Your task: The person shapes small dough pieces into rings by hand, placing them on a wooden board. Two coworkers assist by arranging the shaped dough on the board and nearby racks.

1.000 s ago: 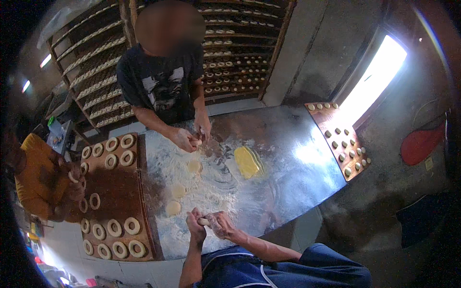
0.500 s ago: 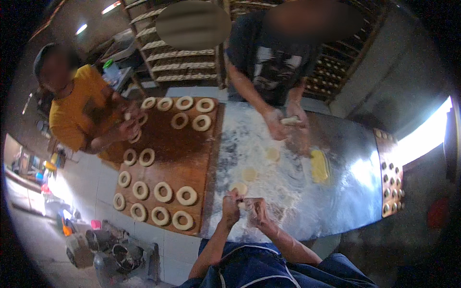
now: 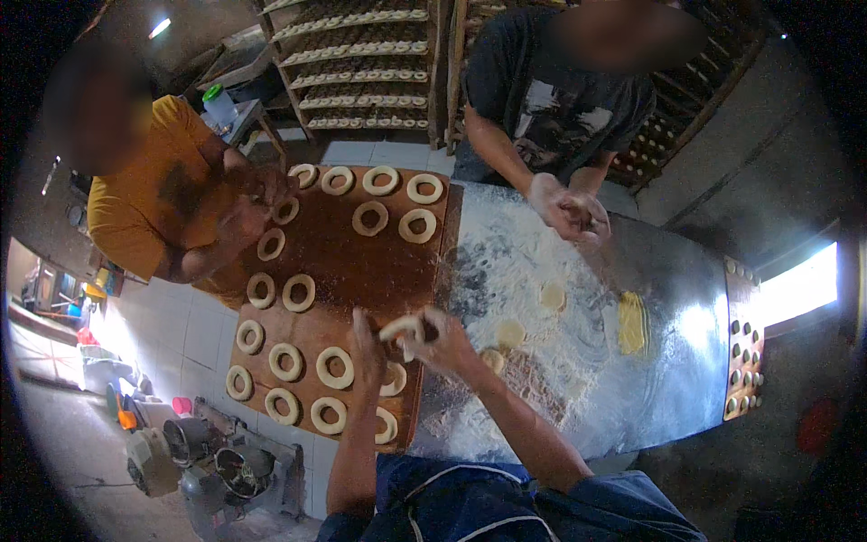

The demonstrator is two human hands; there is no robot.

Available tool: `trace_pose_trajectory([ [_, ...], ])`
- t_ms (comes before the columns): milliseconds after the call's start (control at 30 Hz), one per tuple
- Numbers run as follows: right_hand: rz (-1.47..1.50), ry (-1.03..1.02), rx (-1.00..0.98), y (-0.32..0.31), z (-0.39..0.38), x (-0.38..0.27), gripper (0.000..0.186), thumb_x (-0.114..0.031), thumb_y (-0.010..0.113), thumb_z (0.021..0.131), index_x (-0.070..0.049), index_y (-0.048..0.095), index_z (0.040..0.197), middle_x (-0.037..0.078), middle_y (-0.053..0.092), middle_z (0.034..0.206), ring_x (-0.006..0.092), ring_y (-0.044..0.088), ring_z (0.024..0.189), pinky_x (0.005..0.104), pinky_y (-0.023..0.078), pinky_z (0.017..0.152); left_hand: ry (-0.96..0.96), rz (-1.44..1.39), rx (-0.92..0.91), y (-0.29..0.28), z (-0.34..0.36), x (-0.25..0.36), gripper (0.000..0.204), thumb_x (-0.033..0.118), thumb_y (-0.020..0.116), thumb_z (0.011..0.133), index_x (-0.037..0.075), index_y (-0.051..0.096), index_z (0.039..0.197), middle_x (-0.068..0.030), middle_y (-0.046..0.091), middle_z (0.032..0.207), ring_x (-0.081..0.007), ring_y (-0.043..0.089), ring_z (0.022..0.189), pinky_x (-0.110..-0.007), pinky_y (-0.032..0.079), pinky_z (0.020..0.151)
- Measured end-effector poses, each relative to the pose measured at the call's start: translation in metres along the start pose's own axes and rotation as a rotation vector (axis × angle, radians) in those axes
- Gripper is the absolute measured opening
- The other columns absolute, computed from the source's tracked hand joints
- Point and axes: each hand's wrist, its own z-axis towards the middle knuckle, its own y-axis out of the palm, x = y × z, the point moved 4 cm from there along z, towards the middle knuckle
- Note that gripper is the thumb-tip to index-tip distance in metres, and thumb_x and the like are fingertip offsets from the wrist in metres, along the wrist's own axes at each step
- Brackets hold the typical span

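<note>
A pale dough ring (image 3: 398, 329) hangs above the wooden board (image 3: 379, 280), seen partly edge-on. My right hand (image 3: 440, 341) is closed on its right side. Close by its left end, my left hand (image 3: 365, 348) is upright with its fingers stretched out; whether it touches the dough is hard to tell. Beneath my hands lie more dough rings (image 3: 335, 369), set out in rows along the board's near part. Flat dough rounds (image 3: 510, 334) rest on the floured metal table (image 3: 578, 397) to the right of my hands.
Across the table a person in a dark shirt holds their hands (image 3: 571, 215) together over the flour. At the left, another in orange has hands (image 3: 257, 208) over the board's edge. A yellow slab (image 3: 632, 322) lies on the table. Racks (image 3: 357, 77) of dough rings stand behind.
Both my hands have moved left and away from me, from the floured table to over the board. The dough between them now shows as a ring. The whole view has shifted slightly.
</note>
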Motion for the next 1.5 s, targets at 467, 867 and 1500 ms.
trace_pose_trajectory([
  [467,-0.972,0.397,0.477,-0.093,-0.112,0.088,0.040,-0.019,0.072,0.079,-0.004,0.057,0.112,0.018,0.059,0.099,0.0357,0.052,0.104,0.0464,0.040,0.091,0.728,1.105,-0.064,-0.014,0.039,0.003,0.024,0.021,0.074,0.080,0.002,0.070,0.094,-0.0193,0.064,0.098,-0.0359,0.058,0.097,-0.045,0.049,0.086],
  [867,0.717,0.205,0.354,-0.107,-0.122,0.071,0.040,-0.007,0.063,0.084,0.004,0.052,0.120,0.010,0.062,0.104,0.0199,0.058,0.097,0.0337,0.046,0.087,0.740,0.798,0.188,0.017,-0.078,0.010,0.052,0.012,0.064,0.086,0.006,0.046,0.134,-0.0151,0.057,0.115,-0.0284,0.057,0.099,-0.042,0.044,0.094],
  [1500,0.150,-0.184,-0.471,-0.149,-0.175,0.158,0.050,-0.032,0.060,0.092,0.006,0.051,0.123,0.019,0.063,0.111,0.0315,0.062,0.101,0.0452,0.047,0.096,1.257,0.701,2.014,-0.190,-0.645,0.079,0.074,0.009,0.058,0.088,0.002,0.013,0.148,-0.0125,0.060,0.097,-0.0192,0.057,0.086,-0.034,0.045,0.077],
])
